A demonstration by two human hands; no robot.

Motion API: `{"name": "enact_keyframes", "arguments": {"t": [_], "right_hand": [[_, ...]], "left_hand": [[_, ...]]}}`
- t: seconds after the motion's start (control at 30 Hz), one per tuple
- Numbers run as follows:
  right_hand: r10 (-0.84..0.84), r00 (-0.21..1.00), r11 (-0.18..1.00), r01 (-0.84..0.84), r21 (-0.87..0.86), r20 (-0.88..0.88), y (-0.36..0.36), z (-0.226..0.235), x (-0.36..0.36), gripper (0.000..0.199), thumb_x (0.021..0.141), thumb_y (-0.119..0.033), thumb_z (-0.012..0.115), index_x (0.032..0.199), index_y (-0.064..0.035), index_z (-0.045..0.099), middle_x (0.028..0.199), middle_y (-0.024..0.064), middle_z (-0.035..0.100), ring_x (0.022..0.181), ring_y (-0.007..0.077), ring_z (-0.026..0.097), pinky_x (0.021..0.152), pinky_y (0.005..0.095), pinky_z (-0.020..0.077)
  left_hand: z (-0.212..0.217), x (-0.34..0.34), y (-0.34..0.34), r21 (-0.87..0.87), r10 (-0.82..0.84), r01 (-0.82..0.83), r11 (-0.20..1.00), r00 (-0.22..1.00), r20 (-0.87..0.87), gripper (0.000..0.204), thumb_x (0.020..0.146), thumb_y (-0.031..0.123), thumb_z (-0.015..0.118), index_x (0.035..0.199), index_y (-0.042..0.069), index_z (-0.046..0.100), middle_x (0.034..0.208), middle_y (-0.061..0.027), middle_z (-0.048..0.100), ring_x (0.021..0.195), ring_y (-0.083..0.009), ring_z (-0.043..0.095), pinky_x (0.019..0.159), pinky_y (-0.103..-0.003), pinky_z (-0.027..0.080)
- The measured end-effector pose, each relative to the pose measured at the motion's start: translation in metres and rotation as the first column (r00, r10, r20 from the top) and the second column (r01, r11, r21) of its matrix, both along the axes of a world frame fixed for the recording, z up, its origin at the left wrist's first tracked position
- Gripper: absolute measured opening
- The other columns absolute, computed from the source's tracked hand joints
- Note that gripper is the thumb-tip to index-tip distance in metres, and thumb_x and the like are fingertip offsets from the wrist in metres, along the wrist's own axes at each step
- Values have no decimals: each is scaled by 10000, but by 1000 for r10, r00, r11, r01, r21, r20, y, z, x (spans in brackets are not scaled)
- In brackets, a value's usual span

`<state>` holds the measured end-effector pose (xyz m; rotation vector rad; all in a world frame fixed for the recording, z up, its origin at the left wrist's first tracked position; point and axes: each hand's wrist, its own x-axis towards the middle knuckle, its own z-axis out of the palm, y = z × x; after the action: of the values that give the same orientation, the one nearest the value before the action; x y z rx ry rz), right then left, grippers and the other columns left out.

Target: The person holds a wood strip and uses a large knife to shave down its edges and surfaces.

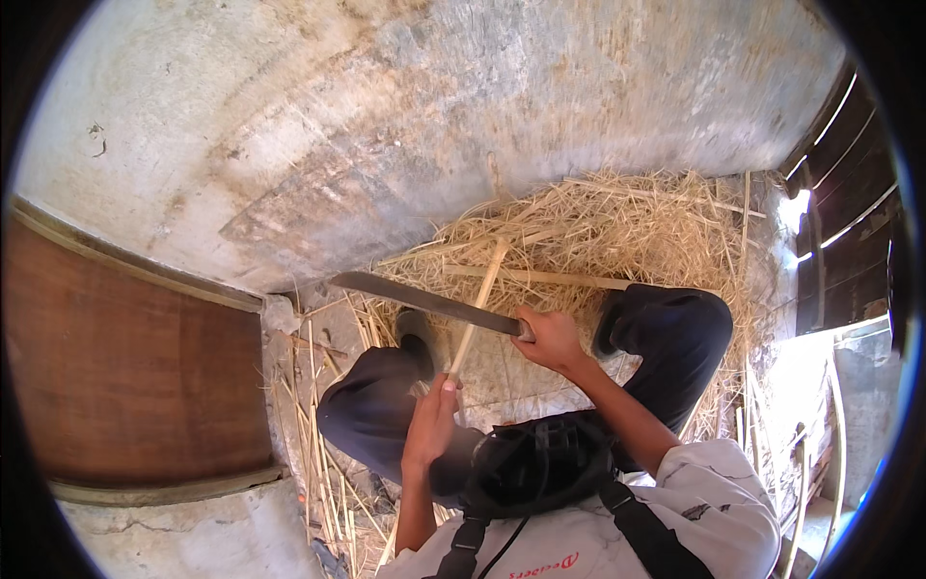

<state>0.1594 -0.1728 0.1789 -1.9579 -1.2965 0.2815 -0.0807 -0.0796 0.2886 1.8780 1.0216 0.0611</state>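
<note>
My left hand (434,420) is closed round the lower end of a pale bamboo strip (479,311), which slants up and away toward the straw. In my right hand (552,341) is the handle of a machete (424,301), its long dark blade pointing left. The blade crosses the bamboo strip about midway; whether the edge bites into it I cannot tell. Both hands are between my bent knees, above the floor.
A heap of straw-like shavings (617,232) lies against the stained wall (405,106). Long thin strips (323,463) lie on the floor at my left, near a brown wooden panel (135,357). Dark slats (849,212) stand on the right. Another strip (569,279) lies across the shavings.
</note>
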Motion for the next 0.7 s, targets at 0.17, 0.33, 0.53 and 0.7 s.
{"name": "enact_keyframes", "arguments": {"t": [0.17, 0.33, 0.53, 0.7], "right_hand": [[108, 983, 990, -92, -111, 150, -18, 55, 25, 416, 773, -296, 759, 1108, -140, 569, 736, 128, 678, 691, 384, 688, 614, 507, 525], [172, 960, 973, -131, -188, 221, -32, 83, 34, 426, 782, -265, 724, 1155, -140, 560, 718, 129, 675, 676, 372, 693, 592, 504, 521], [157, 954, 984, -128, -124, 255, -38, 90, 40, 345, 752, -222, 704, 1069, -138, 597, 673, 107, 656, 655, 348, 689, 581, 496, 516], [73, 962, 990, -102, 98, 263, -33, 96, 63, 315, 709, -192, 721, 1008, -167, 621, 624, 80, 624, 606, 342, 666, 571, 495, 491]], "left_hand": [[26, 1, -15, 51, 7, -6, 999, 1000, -24, 320, 1071, 301, 463, 1138, 16, 594, 808, -220, 619, 774, -404, 625, 748, -452, 483], [34, -1, -18, 206, -14, -12, 979, 992, 123, 245, 1011, 189, 595, 1187, 29, 538, 833, -240, 653, 812, -459, 645, 751, -472, 494], [42, 4, -27, 199, -79, 56, 978, 991, 107, 284, 993, 170, 635, 1185, 18, 492, 893, -300, 664, 895, -522, 650, 758, -503, 510], [54, 7, -35, 237, -48, 34, 971, 997, 52, 260, 1002, 171, 615, 1173, 14, 497, 873, -297, 654, 867, -509, 651, 747, -495, 510]]}}
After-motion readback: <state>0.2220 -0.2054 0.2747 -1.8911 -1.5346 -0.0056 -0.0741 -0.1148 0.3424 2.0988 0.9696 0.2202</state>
